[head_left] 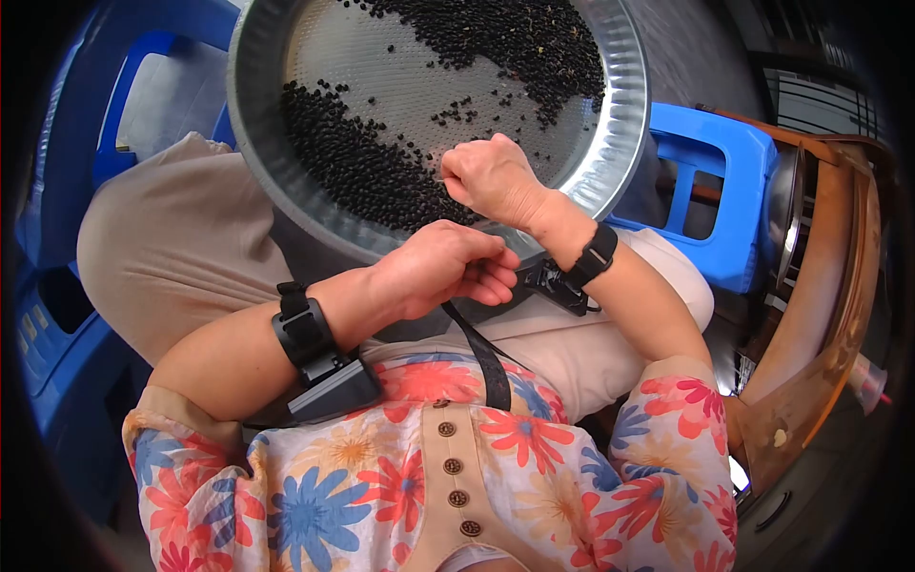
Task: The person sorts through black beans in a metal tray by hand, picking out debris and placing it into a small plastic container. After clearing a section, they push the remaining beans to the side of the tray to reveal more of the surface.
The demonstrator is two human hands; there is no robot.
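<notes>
A large round metal sieve (250, 143) with a fine-holed bottom lies across my lap. Black beans (334, 143) are heaped along its near left side, and a second pile of dark beans (515, 38), mixed with pale bits, covers the far side. My right hand (496, 181) is over the near part of the sieve, its fingers curled into a fist or pinch, with the fingertips hidden. Closer to my body, at the sieve's near rim, my left hand (448, 270) is turned partly upward with curled fingers. What either hand holds, if anything, does not show.
Blue plastic stools stand at right (715, 191) and left (71, 334). Beyond the right stool is a curved wooden piece of furniture (820, 286). Black straps with devices sit on both wrists, and a dark strap (481, 353) hangs near my waist.
</notes>
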